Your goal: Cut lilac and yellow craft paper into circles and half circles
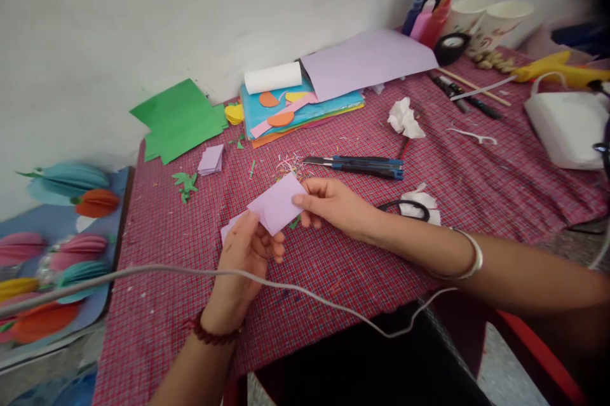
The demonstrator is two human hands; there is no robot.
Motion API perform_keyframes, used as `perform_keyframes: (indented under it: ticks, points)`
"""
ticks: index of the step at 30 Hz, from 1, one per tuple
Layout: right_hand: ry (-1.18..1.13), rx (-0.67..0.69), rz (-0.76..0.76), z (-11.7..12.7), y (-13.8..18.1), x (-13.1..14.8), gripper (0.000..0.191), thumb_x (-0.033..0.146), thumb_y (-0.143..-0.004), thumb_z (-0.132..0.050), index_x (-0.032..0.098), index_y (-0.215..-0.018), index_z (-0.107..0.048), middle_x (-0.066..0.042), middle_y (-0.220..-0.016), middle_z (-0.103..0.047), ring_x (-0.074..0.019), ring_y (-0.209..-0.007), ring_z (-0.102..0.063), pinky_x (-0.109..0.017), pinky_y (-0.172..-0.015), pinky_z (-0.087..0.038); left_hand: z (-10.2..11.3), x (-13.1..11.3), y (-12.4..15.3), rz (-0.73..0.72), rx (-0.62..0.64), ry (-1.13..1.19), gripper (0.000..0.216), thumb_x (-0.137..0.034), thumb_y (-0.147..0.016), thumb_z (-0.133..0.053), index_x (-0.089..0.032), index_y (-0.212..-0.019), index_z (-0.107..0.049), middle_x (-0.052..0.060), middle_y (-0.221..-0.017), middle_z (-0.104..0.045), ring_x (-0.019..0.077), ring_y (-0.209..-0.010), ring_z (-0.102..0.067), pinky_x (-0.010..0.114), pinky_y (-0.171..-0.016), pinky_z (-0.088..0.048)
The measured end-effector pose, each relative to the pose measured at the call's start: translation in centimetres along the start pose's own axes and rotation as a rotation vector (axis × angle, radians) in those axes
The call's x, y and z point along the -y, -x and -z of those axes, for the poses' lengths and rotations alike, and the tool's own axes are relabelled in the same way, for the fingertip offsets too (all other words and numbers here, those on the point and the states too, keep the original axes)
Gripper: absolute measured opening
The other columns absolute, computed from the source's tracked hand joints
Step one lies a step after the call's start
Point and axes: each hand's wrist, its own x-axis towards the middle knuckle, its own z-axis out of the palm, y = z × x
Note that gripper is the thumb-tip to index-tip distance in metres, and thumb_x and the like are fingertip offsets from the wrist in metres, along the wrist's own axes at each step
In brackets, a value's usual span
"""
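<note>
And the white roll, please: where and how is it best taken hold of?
Probably around the middle of the white roll, reaching from above and the near side. It lies on its side on the blue pack, its long round body uppermost. The wall is behind it, and the purple sheet is at its right end, so those sides look less free.

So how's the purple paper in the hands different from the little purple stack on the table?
The purple paper is pinched by the left hand and right hand; the purple stack lies on the checked cloth, untouched. Fingers partly cover the purple paper, but none cover the purple stack. The purple paper looks longer; the purple stack looks squarer.

Both are light purple with straight edges.
</note>
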Motion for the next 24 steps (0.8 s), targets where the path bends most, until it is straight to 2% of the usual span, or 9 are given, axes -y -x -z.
perform_keyframes:
  ticks: [4, 9, 15, 19, 21, 24]
  points:
    - [0.093, -0.023, 0.057, 0.04, 0.02, 0.3, 0.02, 0.021, -0.088, -0.053, 0.016, -0.069, -0.05, 0.005, -0.054, -0.056, -0.0044, -0.043, -0.045, -0.017, -0.043, -0.033, -0.07, 0.17, -0.05, 0.031, 0.005, 0.046, 0.017, -0.03, -0.079, -0.065, -0.016, -0.08, -0.056, 0.001, -0.059, -0.067, 0.0099, -0.044, -0.059, 0.016, -0.039, -0.047]
    - [0.152, -0.02, 0.104, 0.06, 0.0, 0.05, 0.02, 0.021, -0.088, -0.053, 0.016, -0.069, -0.049, 0.005, -0.054, -0.057, -0.0046, -0.043, -0.045, -0.017, -0.042, -0.033, -0.19, 0.05, -0.02, 0.034, -0.043, 0.053, 0.023, -0.026, -0.074, -0.071, -0.017, -0.073, -0.05, 0.001, -0.058, -0.066, 0.009, -0.045, -0.059, 0.014, -0.039, -0.046]
    - [0.161, -0.018, 0.124, 0.15, -0.1, -0.34, 0.019, 0.023, -0.088, -0.052, 0.017, -0.07, -0.049, 0.005, -0.055, -0.057, -0.005, -0.043, -0.046, -0.018, -0.043, -0.035, -0.39, -0.02, -0.08, -0.025, -0.071, -0.047, 0.027, -0.024, -0.064, -0.079, -0.015, -0.076, -0.056, 0.0, -0.059, -0.066, 0.0089, -0.046, -0.059, 0.016, -0.041, -0.047]
    - [0.169, -0.012, 0.133, 0.13, -0.04, -0.43, 0.02, 0.025, -0.088, -0.054, 0.017, -0.07, -0.049, 0.004, -0.056, -0.057, -0.0051, -0.044, -0.045, -0.018, -0.043, -0.034, -0.77, 0.4, -0.21, -0.038, -0.091, -0.135, 0.025, -0.03, -0.064, -0.078, -0.014, -0.073, -0.061, -0.001, -0.056, -0.063, 0.0088, -0.043, -0.055, 0.018, -0.039, -0.044]
    - [0.149, 0.006, 0.138, 0.16, 0.02, -0.42, 0.023, 0.028, -0.088, -0.055, 0.017, -0.069, -0.049, 0.004, -0.056, -0.057, -0.0051, -0.045, -0.045, -0.018, -0.044, -0.034, -0.92, 0.63, -0.21, -0.034, -0.112, -0.165, 0.024, -0.032, -0.065, -0.077, -0.013, -0.068, -0.061, -0.001, -0.053, -0.06, 0.0076, -0.042, -0.052, 0.017, -0.037, -0.042]
    - [0.002, 0.057, 0.121, 0.22, 0.05, -0.47, 0.028, 0.035, -0.093, -0.048, 0.017, -0.072, -0.05, 0.003, -0.059, -0.059, -0.0058, -0.047, -0.049, -0.018, -0.048, -0.039, -0.96, 0.83, -0.13, -0.036, -0.123, -0.153, 0.022, -0.03, -0.066, -0.076, -0.014, -0.065, -0.062, -0.002, -0.053, -0.059, 0.0059, -0.042, -0.05, 0.016, -0.038, -0.038]
